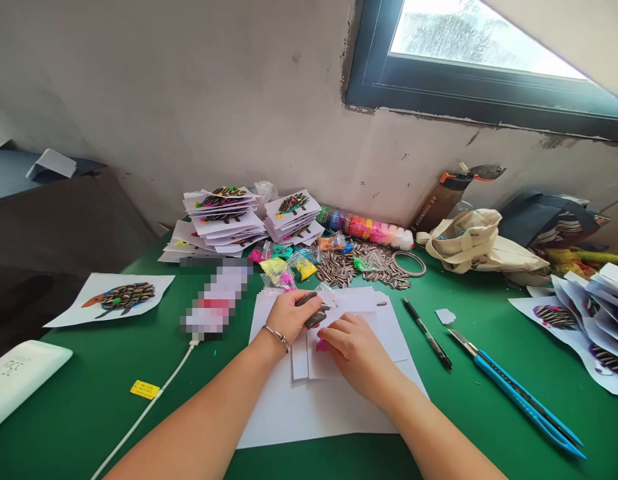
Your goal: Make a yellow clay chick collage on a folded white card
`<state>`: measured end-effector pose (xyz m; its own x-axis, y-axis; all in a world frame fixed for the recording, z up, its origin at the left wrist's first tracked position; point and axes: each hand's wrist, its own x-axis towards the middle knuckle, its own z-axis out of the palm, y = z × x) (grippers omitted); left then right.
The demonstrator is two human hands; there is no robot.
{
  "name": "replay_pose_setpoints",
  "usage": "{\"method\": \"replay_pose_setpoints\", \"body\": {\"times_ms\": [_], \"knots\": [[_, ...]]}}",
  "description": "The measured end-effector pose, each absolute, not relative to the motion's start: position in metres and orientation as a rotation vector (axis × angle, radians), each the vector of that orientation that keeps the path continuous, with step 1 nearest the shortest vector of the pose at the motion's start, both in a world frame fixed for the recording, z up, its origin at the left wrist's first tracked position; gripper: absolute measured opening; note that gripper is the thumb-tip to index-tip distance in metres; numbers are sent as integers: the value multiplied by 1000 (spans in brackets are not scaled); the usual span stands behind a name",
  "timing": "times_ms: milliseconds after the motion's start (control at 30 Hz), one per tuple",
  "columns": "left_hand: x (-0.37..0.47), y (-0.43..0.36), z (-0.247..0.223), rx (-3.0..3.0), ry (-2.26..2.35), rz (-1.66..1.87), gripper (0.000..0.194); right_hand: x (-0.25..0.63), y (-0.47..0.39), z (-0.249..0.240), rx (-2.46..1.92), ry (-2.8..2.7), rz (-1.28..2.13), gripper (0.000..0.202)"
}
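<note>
My left hand, with a bracelet at the wrist, is closed round a lump of dark modelling clay over the paper. Clear plastic film shows at the clay's far side. Close by on the right, my right hand is held low with its fingers bent and drawn together; what is between their tips is hidden. A bit of pink clay peeks out under those fingers. Both hands are above a small folded white sheet, which rests on larger white paper.
Behind the paper lie sunflower seeds, bagged coloured clay and a tape ring. Stacked seed-picture cards stand at back left. To the right are a pen and a blue cutter with its blade exposed. A white cable crosses the left.
</note>
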<state>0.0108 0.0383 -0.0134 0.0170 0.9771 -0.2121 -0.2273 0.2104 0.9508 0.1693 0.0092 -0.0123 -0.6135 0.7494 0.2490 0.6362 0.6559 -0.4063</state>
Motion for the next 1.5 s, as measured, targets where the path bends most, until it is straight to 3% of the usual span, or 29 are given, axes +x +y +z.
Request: {"method": "replay_pose_setpoints", "body": {"times_ms": [700,1500], "knots": [[10,39,-16,896,1117,1136,32,170,10,-20,-1168,-2496,362,16],[10,38,-16,885,1135,1104,30,182,2,10,-1172,-2570,514,30]]}}
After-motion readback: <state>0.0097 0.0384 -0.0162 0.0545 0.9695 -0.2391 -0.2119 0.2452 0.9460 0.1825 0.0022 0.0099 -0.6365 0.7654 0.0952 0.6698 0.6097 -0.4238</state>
